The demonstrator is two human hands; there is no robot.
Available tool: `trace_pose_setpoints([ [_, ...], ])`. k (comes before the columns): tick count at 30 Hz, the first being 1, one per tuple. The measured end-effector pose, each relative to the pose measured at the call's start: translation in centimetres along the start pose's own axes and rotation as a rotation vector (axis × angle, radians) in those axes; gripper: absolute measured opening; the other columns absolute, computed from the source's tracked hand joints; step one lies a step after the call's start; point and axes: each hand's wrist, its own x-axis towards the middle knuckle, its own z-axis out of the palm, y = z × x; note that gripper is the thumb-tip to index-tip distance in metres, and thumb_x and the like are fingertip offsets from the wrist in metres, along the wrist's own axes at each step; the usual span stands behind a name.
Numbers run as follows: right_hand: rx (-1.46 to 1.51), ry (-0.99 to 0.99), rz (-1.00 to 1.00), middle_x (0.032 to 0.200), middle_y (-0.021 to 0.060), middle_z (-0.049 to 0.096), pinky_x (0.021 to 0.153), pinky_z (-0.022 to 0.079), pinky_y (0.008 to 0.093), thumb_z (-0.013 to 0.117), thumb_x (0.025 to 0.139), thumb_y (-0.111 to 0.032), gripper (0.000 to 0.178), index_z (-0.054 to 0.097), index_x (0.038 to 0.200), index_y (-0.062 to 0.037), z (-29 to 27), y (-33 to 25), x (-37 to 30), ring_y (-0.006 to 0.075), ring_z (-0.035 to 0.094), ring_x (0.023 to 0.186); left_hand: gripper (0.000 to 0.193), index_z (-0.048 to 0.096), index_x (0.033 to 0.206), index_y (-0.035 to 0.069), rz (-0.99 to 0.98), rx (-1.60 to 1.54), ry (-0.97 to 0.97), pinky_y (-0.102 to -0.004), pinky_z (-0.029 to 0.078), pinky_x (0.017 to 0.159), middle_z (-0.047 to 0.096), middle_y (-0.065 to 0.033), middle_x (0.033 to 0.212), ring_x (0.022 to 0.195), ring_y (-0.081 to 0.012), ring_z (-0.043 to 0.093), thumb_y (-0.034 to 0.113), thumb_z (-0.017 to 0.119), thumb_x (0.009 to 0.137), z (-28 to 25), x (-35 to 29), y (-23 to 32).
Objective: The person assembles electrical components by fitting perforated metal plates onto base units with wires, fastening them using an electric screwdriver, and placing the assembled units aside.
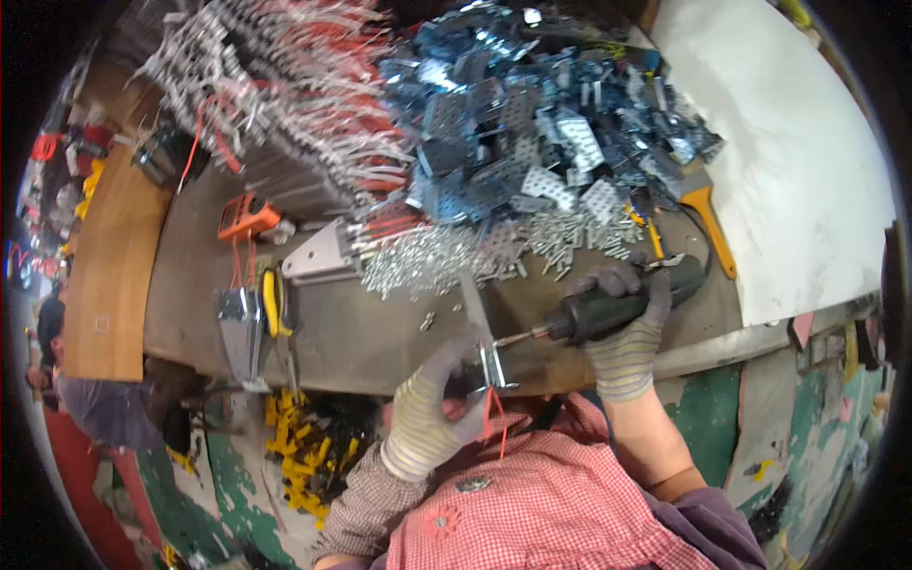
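Head camera view: a small metal bracket [490, 365] stands at the gloved fingertips of a worker's left hand [435, 404], just above the near edge of a workbench [356, 351]; the left fingers, blurred, pinch the bracket, and red cord [496, 410] hangs from it below them. To the right of those fingers, the worker's right hand [629, 332], in a striped glove, has its fingers wrapped around the body of a black power screwdriver [608, 312]; its bit points left at the bracket, though from where I stand I cannot tell whether the two touch.

Just beyond both sets of fingers lies a heap of silver screws [423, 261]; farther out rises a mound of bluish perforated metal plates [513, 109], with a thick bundle of white and red wires [313, 90] to its left. Well to the left of the left fingers rest yellow-handled pliers [273, 302] and, farther off, an orange tool [247, 217]; beyond the right fingers lies a yellow-handled scraper [712, 228], beside a white sheet [788, 171]; below the fingers spreads the worker's red checked apron [532, 499].
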Motion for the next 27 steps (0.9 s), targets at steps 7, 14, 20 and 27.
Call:
trace_pose_setpoints([
  [7, -0.311, -0.028, 0.021, 0.085, 0.0029, 0.046, 0.083, 0.052, 0.043, 0.059, 0.104, -0.043, 0.034, 0.048, 0.092, -0.0127, 1.7, -0.2, -1.3, 0.0209, 0.051, 0.083, 0.059, 0.062, 0.133, -0.006, 0.141, -0.01, 0.156, -0.0401, 0.055, 0.097, 0.069, -0.0212, 0.128, 0.113, -0.0249, 0.069, 0.005, 0.083, 0.079, 2.2, 0.3, 1.0],
  [14, 0.047, 0.059, 0.048, 0.092, 0.0, 0.048, 0.089, 0.049, 0.0404, 0.077, 0.094, -0.033, 0.032, 0.056, 0.11, -0.0145, 2.3, -0.3, -1.9, 0.0173, 0.05, 0.09, 0.061, 0.061, 0.135, -0.003, -0.071, -0.077, 0.041, -0.0433, 0.052, 0.099, 0.064, -0.015, 0.13, 0.112, -0.028, 0.063, 0.01, 0.09, 0.083, 2.6, 0.7, 2.9],
  [20, 0.024, 0.02, 0.073, 0.091, -0.0005, 0.046, 0.088, 0.049, 0.0388, 0.076, 0.096, -0.036, 0.032, 0.054, 0.107, -0.0156, 2.8, -1.2, -1.7, 0.0168, 0.05, 0.091, 0.07, 0.057, 0.143, -0.003, 0.023, -0.129, 0.005, -0.046, 0.051, 0.104, 0.064, -0.0197, 0.138, 0.121, -0.0336, 0.062, 0.02, 0.089, 0.086, 3.1, 1.3, 3.5],
  [27, 0.045, 0.009, 0.132, 0.093, -0.0018, 0.06, 0.088, 0.057, 0.0394, 0.083, 0.094, -0.034, 0.053, 0.061, 0.14, -0.0191, 0.4, -1.3, -1.1, 0.0173, 0.061, 0.095, 0.055, 0.056, 0.148, -0.004, 0.107, -0.255, 0.31, -0.0464, 0.057, 0.097, 0.064, -0.0268, 0.14, 0.118, -0.0383, 0.067, 0.032, 0.061, 0.108, 0.7, -0.1, -3.0],
])
